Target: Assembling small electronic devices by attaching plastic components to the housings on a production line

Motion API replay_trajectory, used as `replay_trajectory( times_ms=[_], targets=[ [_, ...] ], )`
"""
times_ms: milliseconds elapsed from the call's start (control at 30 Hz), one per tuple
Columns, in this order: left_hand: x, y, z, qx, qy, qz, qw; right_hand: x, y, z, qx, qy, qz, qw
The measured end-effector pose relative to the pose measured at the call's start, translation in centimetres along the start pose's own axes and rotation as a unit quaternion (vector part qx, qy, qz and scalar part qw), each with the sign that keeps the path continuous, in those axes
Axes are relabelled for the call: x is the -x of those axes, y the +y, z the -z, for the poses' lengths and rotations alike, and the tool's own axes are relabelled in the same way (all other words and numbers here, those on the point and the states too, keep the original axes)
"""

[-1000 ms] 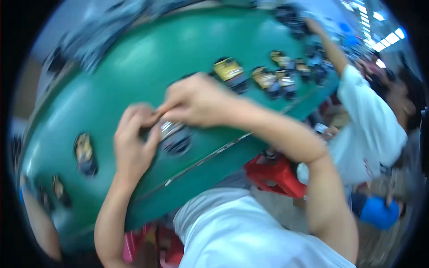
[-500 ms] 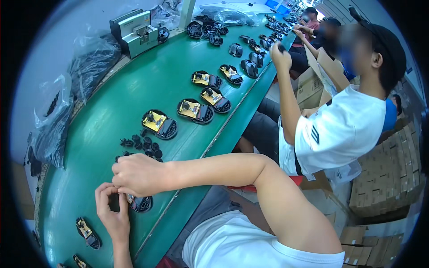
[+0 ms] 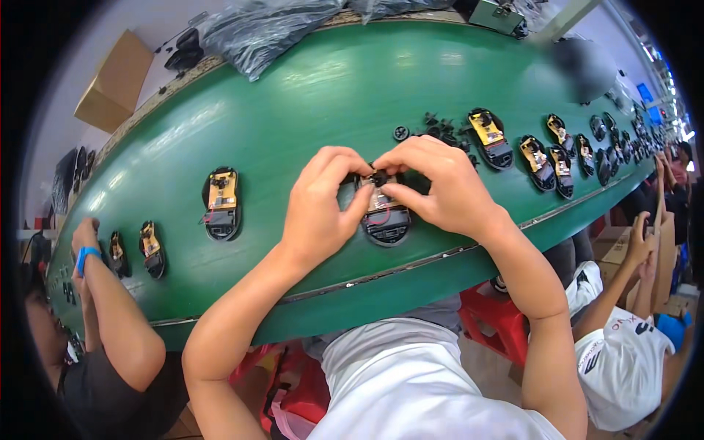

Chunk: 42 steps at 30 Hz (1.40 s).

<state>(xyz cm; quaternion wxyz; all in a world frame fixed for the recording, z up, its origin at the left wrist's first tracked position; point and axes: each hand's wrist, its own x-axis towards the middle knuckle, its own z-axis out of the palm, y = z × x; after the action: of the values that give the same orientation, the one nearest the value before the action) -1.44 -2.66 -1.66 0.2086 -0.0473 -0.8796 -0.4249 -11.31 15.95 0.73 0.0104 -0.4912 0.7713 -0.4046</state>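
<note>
In front of me an opened computer mouse base lies on the green work surface, its tan circuit board partly covered by my fingers. A red wire loops over its black lower half. At the board's upper end is a small black scroll wheel. My left hand pinches it from one side, thumb and fingers curled in. From the other side my right hand closes thumb and forefinger on it. Just beyond my right hand is a pile of loose black scroll wheels.
More opened mouse bases stand left and right along the green bench. Plastic bags and a metal box line the far edge. Co-workers sit on both sides; one's blue-banded arm reaches onto the bench at left.
My view has swung left and down, with the mouse base now centred. My right hand, earlier crossing over beside the left one near the wheel pile, now faces the left across the base.
</note>
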Motion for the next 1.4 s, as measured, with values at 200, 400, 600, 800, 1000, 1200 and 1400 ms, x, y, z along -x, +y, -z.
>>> replay_trajectory(
  times_ms=[200, 400, 600, 800, 1000, 1200, 1400],
  targets=[
    [0.1, -0.2, -0.8, 0.001, -0.003, -0.01, 1.0, 0.3, 0.1, -0.1, 0.044, 0.013, 0.014, 0.999],
    [-0.3, -0.1, -1.0, -0.033, 0.004, -0.026, 0.999, 0.4, 0.4, 0.1, 0.045, 0.012, 0.027, 0.999],
    [-0.4, -0.3, -1.1, -0.042, -0.006, -0.024, 0.999, 0.8, 0.5, -0.5, 0.048, 0.038, 0.034, 0.998],
    [-0.2, -0.2, -1.2, -0.031, 0.005, -0.03, 0.999, 1.0, 0.6, -0.6, 0.022, 0.04, 0.046, 0.998],
    [-0.2, -0.8, -0.8, -0.02, 0.003, -0.011, 1.0, 0.2, -0.2, -1.0, 0.087, 0.027, 0.032, 0.995],
    [-1.3, 0.0, -0.6, 0.028, -0.015, -0.011, 0.999, -1.1, -1.8, 1.6, 0.149, -0.043, -0.013, 0.988],
    [-0.5, 0.0, -0.1, 0.04, -0.044, 0.019, 0.998, -0.6, 2.0, -2.0, -0.024, -0.008, -0.097, 0.995]
  ],
)
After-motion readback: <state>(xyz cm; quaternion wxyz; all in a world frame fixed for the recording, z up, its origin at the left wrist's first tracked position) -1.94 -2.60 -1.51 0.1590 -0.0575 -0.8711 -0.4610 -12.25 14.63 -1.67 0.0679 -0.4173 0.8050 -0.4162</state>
